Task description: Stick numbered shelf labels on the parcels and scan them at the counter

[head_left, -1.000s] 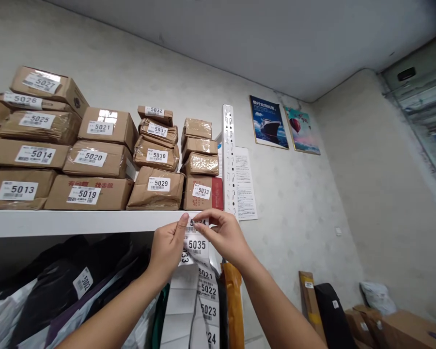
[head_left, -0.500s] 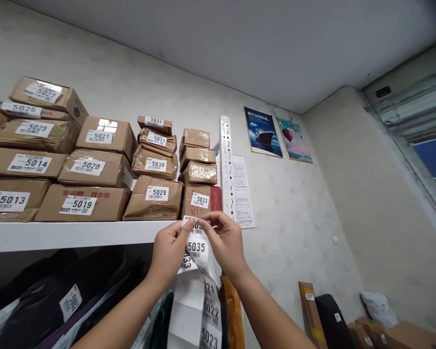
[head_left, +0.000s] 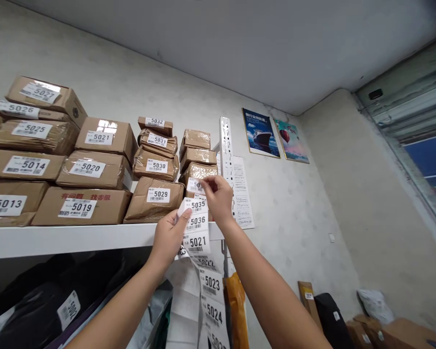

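Note:
My left hand (head_left: 170,238) pinches the top of a long strip of numbered barcode labels (head_left: 196,242), with 5035 uppermost and the rest hanging in folds below. A single label (head_left: 195,185), its number partly covered, is held by an edge between the fingers of my right hand (head_left: 218,198). That label is up against the right-hand stack, in front of a wrapped brown parcel (head_left: 202,170); whether it touches the parcel I cannot tell. Most of the box lower in that stack is hidden behind my right hand. Left of it sits a parcel marked 5029 (head_left: 154,206).
Stacked labelled cartons (head_left: 80,207) fill the white shelf (head_left: 76,238) to the left. A perforated metal post (head_left: 225,160) rises at its right end. Below are dark bagged parcels (head_left: 32,300) and a yellow bag (head_left: 237,310). More packages (head_left: 330,315) stand along the wall at lower right.
The top label has come off the strip in my right hand, which has moved up to the right-hand stack. The strip in my left hand now has 5035 at its top.

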Action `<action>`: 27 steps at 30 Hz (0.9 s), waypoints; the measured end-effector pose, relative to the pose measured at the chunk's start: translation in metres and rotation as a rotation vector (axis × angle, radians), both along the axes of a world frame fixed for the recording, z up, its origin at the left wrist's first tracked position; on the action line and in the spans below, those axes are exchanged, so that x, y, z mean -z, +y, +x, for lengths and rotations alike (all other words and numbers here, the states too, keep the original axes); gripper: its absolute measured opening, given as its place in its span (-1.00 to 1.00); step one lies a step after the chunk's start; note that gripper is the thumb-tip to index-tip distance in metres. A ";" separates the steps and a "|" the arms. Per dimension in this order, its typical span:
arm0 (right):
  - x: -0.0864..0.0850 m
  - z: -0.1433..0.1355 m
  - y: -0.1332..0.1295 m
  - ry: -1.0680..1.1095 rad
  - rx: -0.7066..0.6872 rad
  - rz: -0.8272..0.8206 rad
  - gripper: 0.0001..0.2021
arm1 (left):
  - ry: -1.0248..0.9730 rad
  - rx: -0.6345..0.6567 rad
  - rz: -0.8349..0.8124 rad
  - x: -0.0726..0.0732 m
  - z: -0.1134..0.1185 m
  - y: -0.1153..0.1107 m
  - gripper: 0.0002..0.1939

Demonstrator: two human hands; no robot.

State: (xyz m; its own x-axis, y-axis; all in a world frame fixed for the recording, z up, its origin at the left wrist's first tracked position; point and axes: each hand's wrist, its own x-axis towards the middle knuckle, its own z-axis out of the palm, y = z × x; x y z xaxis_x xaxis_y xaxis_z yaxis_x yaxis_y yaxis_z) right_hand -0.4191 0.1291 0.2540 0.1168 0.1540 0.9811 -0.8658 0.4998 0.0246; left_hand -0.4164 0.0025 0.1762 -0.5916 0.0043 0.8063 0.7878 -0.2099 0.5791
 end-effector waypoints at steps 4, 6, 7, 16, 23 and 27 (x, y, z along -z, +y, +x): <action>-0.046 -0.015 0.011 -0.171 0.217 -0.002 -0.94 | -0.010 -0.058 -0.052 0.008 0.001 -0.008 -0.56; -0.058 -0.015 0.013 -0.262 0.330 0.067 -0.98 | -0.010 -0.072 -0.062 0.013 0.000 -0.012 -0.57; -0.061 -0.013 0.013 -0.279 0.385 0.086 -0.90 | -0.012 -0.079 -0.067 0.015 0.000 -0.014 -0.57; -0.043 0.017 0.017 -0.369 0.422 0.185 -0.85 | 0.042 -0.088 -0.074 0.012 0.003 -0.020 -0.56; 0.021 0.058 0.011 -0.570 -0.224 0.391 -0.82 | 0.189 -0.184 -0.106 0.004 0.007 -0.018 -0.58; 0.036 0.054 0.009 -0.466 -0.181 0.276 -0.88 | 0.094 0.044 -0.041 -0.003 0.012 -0.004 -0.67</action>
State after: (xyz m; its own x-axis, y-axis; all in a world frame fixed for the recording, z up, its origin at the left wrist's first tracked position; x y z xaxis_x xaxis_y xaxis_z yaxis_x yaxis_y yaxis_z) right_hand -0.3649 0.1381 0.2185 -0.3422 -0.1381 0.9294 -0.8879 0.3713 -0.2718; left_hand -0.4048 -0.0010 0.1794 -0.5120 0.0630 0.8567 0.8295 -0.2230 0.5121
